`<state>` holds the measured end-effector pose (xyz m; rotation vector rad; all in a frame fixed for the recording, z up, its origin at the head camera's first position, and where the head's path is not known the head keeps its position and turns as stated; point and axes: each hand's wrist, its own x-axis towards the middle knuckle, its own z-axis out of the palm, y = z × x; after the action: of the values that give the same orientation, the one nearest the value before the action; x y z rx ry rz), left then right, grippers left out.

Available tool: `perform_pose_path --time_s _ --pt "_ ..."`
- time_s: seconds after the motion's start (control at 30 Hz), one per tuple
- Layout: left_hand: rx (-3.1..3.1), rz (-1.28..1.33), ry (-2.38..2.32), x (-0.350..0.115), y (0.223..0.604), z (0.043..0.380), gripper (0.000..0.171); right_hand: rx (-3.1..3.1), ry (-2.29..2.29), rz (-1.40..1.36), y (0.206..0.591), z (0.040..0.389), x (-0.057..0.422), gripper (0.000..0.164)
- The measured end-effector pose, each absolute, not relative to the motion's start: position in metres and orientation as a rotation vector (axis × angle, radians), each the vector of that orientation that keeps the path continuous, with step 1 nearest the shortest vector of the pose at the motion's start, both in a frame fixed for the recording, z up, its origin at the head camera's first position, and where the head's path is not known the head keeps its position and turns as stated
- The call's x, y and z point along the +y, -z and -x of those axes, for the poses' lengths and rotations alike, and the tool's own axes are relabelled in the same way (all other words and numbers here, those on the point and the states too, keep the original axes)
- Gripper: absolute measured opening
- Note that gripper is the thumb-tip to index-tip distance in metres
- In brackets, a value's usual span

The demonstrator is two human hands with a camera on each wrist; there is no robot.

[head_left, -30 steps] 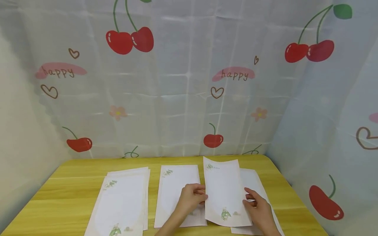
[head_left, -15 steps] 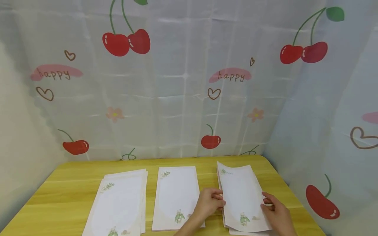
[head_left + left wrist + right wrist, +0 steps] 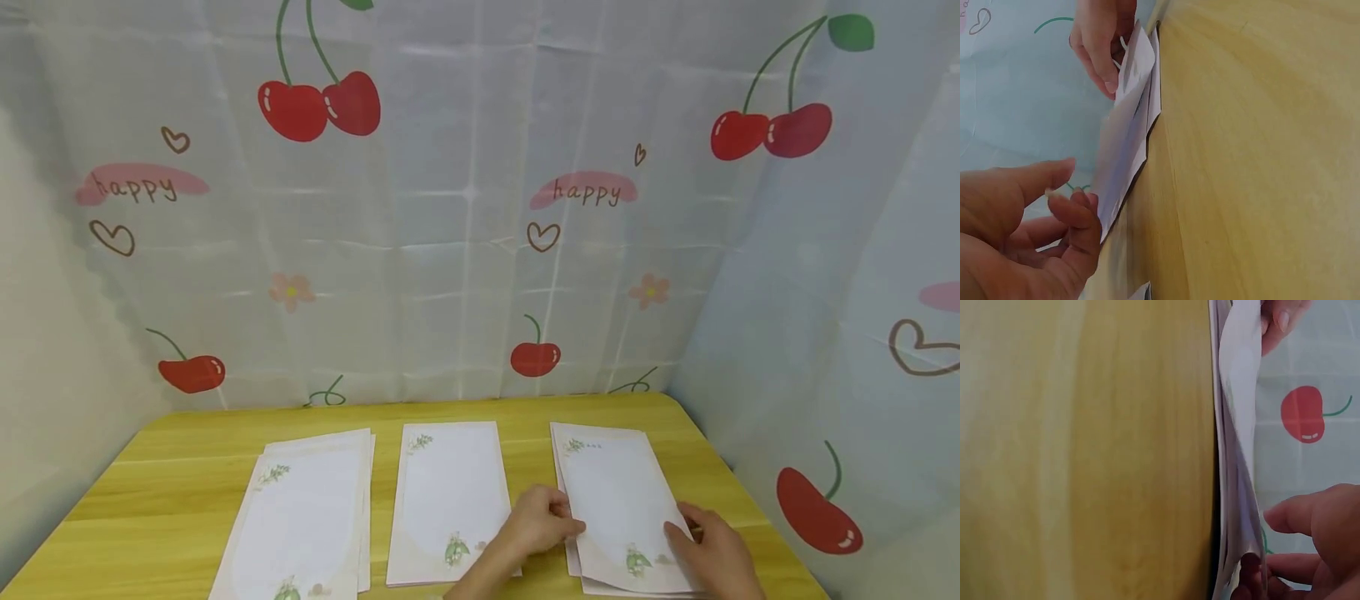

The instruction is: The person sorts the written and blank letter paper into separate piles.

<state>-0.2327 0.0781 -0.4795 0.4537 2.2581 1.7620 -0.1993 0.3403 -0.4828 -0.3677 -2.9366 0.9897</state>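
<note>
Along the left edge of a white letter-paper sheet (image 3: 618,500), my left hand (image 3: 540,523) has its thumb tip lying over the paper. The left wrist view shows this thumb apart from the bent fingers (image 3: 1079,215), with no paper between. My right hand (image 3: 712,550) is at the opposite edge. Its fingers (image 3: 1250,569) curl under the sheet, its thumb above. The sheet has green plant prints at the top left and bottom, and overlaps other papers (image 3: 573,560) beneath it. In both wrist views it bows up from the pile.
A paper stack (image 3: 450,483) stands in the middle, close to my left wrist. Farther left is another pile (image 3: 300,517) with uneven edges. All rest on a yellow wood-grain table (image 3: 127,508). A cherry-print curtain (image 3: 420,208) hangs behind it and along the right side.
Both hands carried the top sheet rightward and lowered it onto the right pile. Its raised upper edge has flattened, and the middle stack is uncovered.
</note>
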Motion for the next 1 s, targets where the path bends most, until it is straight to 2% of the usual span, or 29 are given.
perform_pose_path --time_s 0.1,0.13,0.3,0.4,0.43,0.53,0.57,0.77,1.0 --pt "2.356 -0.512 -1.61 0.077 0.481 0.232 0.038 -2.976 -0.951 0.437 0.486 0.2 0.339 0.064" --pt "2.368 -0.519 -1.584 0.076 0.482 0.231 0.039 -2.979 -0.95 0.461 0.487 0.2 0.338 0.065" --pt "2.302 -0.527 -1.598 0.068 0.479 0.23 0.036 -2.98 -0.917 0.494 0.487 0.201 0.334 0.066" --pt "2.252 -0.524 -1.638 0.059 0.474 0.23 0.019 -2.981 -0.864 0.435 0.485 0.202 0.332 0.067" --pt "2.251 -0.529 -1.648 0.056 0.472 0.23 0.019 -2.977 -0.839 0.421 0.484 0.202 0.33 0.066" --pt "2.255 -0.541 -1.68 0.043 0.468 0.231 0.043 -2.961 -0.767 0.339 0.481 0.204 0.322 0.064" --pt "2.27 -0.548 -1.686 0.038 0.467 0.231 0.046 -2.955 -0.748 0.304 0.479 0.204 0.318 0.062" --pt "2.513 -0.558 -1.577 -0.004 0.458 0.232 0.044 -2.897 -0.726 0.067 0.469 0.211 0.281 0.051" --pt "2.929 -0.464 -1.3 -0.068 0.454 0.226 0.037 -2.867 -0.734 -0.194 0.47 0.22 0.228 0.048"
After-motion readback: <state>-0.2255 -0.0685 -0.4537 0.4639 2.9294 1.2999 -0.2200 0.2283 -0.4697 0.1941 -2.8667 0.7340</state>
